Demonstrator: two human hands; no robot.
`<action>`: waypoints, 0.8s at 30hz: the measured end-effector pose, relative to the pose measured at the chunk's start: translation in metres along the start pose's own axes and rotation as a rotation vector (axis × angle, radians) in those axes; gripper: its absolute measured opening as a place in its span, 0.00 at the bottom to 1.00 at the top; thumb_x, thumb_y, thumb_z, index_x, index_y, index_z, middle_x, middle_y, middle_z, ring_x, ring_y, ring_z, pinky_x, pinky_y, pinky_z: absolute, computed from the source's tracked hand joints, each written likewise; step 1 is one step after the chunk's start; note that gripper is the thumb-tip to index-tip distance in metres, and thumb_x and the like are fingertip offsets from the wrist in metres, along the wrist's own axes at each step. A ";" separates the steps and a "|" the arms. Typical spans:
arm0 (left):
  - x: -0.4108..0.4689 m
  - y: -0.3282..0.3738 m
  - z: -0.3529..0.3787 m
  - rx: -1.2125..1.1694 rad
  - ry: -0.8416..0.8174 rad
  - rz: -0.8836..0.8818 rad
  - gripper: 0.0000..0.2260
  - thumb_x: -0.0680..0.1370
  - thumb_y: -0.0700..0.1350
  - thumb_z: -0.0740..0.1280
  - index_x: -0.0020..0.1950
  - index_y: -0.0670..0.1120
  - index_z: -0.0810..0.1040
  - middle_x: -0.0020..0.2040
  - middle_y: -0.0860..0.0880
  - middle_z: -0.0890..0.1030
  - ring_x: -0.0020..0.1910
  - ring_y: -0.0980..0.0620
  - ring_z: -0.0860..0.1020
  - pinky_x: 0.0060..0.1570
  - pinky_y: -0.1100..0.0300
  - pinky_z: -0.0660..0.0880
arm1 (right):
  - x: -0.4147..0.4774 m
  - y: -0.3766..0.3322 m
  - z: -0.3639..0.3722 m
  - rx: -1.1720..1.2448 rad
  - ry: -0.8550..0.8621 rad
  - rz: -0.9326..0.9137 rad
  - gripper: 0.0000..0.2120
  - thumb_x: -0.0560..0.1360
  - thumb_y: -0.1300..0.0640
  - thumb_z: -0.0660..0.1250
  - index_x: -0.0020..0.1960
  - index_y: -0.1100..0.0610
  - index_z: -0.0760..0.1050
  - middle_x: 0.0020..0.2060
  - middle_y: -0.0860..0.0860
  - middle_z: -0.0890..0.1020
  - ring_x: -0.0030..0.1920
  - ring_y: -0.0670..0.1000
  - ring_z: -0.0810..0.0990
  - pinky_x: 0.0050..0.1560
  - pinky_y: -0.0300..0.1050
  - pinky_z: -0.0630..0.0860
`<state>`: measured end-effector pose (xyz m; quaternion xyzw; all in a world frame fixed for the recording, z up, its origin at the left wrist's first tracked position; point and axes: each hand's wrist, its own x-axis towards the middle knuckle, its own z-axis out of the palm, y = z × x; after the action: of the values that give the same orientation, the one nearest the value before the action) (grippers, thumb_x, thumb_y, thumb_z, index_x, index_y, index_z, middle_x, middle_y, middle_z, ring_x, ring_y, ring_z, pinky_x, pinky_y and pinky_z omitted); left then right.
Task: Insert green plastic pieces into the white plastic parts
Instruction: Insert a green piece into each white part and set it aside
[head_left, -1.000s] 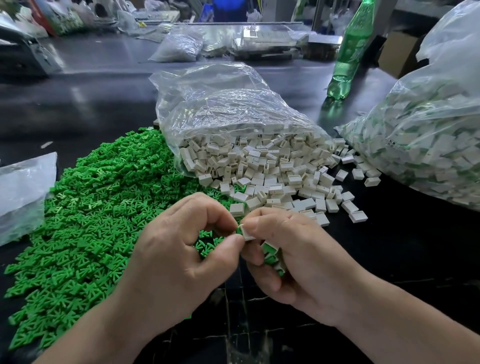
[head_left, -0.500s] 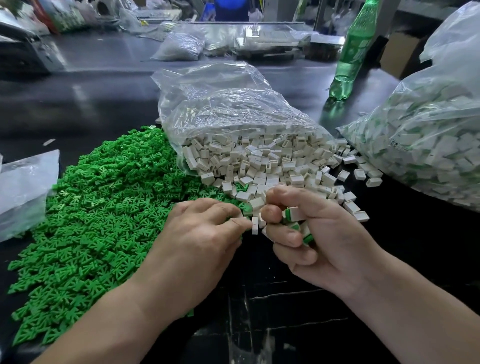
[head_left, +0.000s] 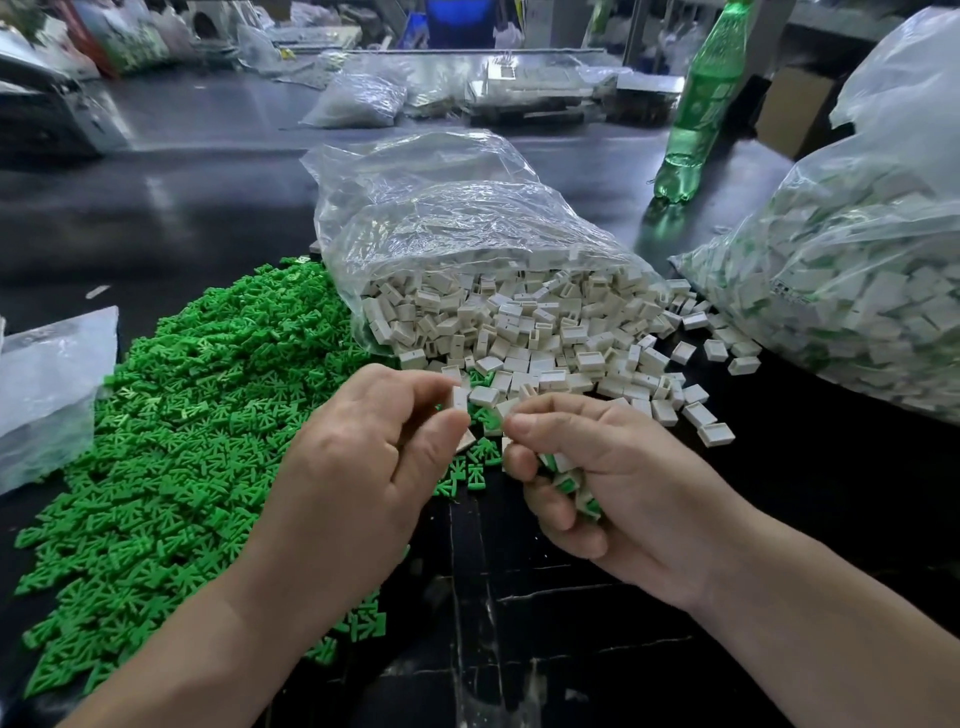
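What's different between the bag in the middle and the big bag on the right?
The middle bag lies open, plain white parts spilling onto the table; the right bag stands taller and fuller. The middle bag's parts are all white; the right bag's show green among the white. Both are clear plastic.

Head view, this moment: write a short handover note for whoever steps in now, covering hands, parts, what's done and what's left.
Left hand: pinches one white part at its fingertips.
Right hand: fingers curled round a few assembled pieces, white with green showing.
Green pieces: loose pile on the left of the table.
White parts: spilling from the open clear bag in the middle.
Done: the bag on the right holds white parts with green in them, apparently finished.
Left: both piles are large. Fit a green piece into the held white part, then carry on.
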<state>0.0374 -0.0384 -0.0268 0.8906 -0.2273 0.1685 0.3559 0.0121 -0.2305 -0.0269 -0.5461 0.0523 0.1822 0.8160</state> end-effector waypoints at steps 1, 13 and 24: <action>-0.001 0.002 -0.001 -0.012 0.010 0.006 0.10 0.81 0.56 0.61 0.55 0.54 0.78 0.46 0.62 0.76 0.51 0.68 0.74 0.48 0.79 0.67 | 0.000 0.001 0.001 -0.020 -0.012 -0.002 0.02 0.78 0.59 0.70 0.50 0.56 0.78 0.36 0.53 0.78 0.24 0.47 0.71 0.20 0.35 0.62; -0.009 0.019 -0.006 -0.327 -0.126 -0.120 0.18 0.74 0.70 0.56 0.39 0.61 0.77 0.29 0.60 0.77 0.28 0.63 0.74 0.25 0.75 0.65 | -0.009 0.015 0.014 -0.747 0.003 -0.645 0.09 0.79 0.48 0.69 0.59 0.41 0.79 0.37 0.39 0.81 0.29 0.40 0.78 0.30 0.29 0.73; -0.006 -0.017 -0.020 0.441 -0.338 -0.117 0.24 0.71 0.71 0.53 0.55 0.60 0.76 0.45 0.63 0.74 0.42 0.63 0.72 0.39 0.61 0.71 | -0.003 -0.001 0.005 -0.091 0.076 -0.115 0.12 0.74 0.49 0.73 0.44 0.59 0.78 0.32 0.52 0.76 0.22 0.47 0.69 0.20 0.35 0.62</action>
<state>0.0390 -0.0114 -0.0254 0.9737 -0.1894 0.0419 0.1195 0.0094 -0.2268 -0.0234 -0.5914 0.0435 0.1164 0.7967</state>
